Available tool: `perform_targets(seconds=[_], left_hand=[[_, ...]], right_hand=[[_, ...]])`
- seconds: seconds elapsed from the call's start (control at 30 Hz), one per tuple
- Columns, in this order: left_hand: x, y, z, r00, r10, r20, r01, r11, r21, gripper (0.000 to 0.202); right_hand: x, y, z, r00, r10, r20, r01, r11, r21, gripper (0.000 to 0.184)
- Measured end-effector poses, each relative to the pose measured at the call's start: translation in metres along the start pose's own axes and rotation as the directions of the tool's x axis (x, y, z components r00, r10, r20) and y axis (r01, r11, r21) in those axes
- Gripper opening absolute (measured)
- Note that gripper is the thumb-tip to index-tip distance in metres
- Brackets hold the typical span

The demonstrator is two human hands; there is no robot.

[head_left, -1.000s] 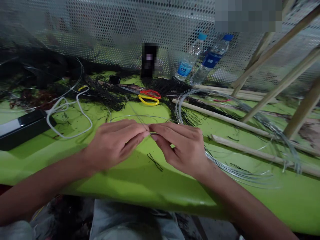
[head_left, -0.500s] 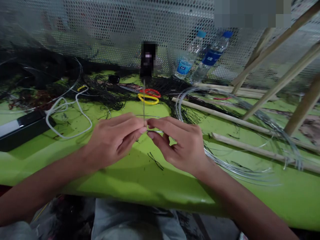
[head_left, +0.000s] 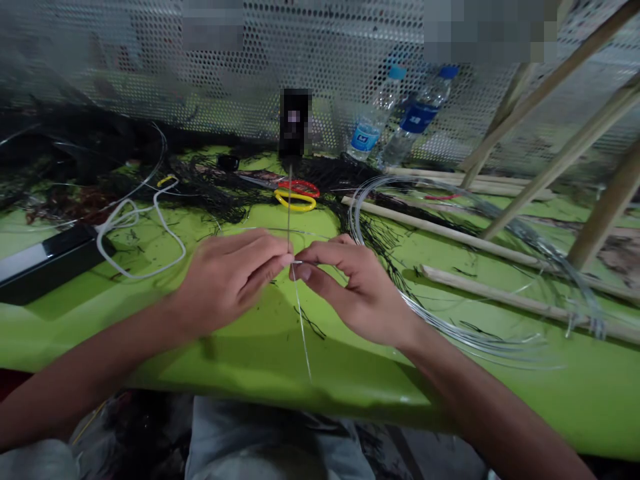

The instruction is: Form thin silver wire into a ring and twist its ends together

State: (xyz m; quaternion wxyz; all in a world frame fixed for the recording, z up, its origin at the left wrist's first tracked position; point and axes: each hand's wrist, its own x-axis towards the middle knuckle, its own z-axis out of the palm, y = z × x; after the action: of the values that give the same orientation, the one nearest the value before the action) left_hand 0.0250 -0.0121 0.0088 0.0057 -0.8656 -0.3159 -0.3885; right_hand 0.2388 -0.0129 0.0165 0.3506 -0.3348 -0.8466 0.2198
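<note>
My left hand [head_left: 227, 277] and my right hand [head_left: 357, 287] meet fingertip to fingertip above the green table [head_left: 260, 347]. Both pinch a thin silver wire [head_left: 290, 207] where two strands cross. One strand stands upright from the pinch towards the scissors. Another strand hangs down from the pinch towards the table's front edge. A large coil of the same silver wire [head_left: 450, 320] lies on the table just right of my right hand.
Red and yellow scissors [head_left: 297, 195] lie behind my hands among black fibre scraps [head_left: 215, 187]. A white cable [head_left: 135, 233] and a black bar [head_left: 45, 260] sit at left. Wooden sticks [head_left: 500, 297] cross the right side. Two water bottles [head_left: 395, 120] stand against the perforated screen.
The wire strand that lay flat now stands upright from the pinch, and a lower strand hangs towards the front edge. My right fingers have curled tighter; both hands stayed in place.
</note>
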Motion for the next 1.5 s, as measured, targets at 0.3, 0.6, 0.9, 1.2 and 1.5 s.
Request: perform_targets(seconds=[0.3,0.6,0.9,1.2,1.5], left_hand=[[0.008,0.007,-0.004,0.968,-0.210,0.140,0.220,0.974,-0.061,0.021],[0.001,-0.007,0.016,0.980,-0.148,0.135,0.165,0.978,-0.128,0.026],[0.007,-0.011,0.012,0.935,-0.204,0.290,0.253,0.957,-0.142,0.027],[0.009,-0.004,0.007,0.921,-0.259,0.291,0.307,0.942,-0.134,0.030],[0.009,-0.004,0.008,0.958,-0.185,0.217,0.208,0.974,-0.085,0.026]], right_hand=[[-0.010,0.015,0.014,0.863,-0.443,-0.242,0.332,0.859,-0.389,0.008],[-0.001,0.029,0.013,0.952,-0.167,-0.255,0.124,0.976,-0.176,0.009],[-0.001,0.018,0.018,0.972,0.152,-0.182,-0.141,0.988,0.071,0.031],[-0.014,0.041,0.013,0.760,-0.648,-0.048,0.479,0.609,-0.633,0.037],[-0.008,0.039,0.011,0.758,-0.648,-0.080,0.436,0.593,-0.677,0.021]])
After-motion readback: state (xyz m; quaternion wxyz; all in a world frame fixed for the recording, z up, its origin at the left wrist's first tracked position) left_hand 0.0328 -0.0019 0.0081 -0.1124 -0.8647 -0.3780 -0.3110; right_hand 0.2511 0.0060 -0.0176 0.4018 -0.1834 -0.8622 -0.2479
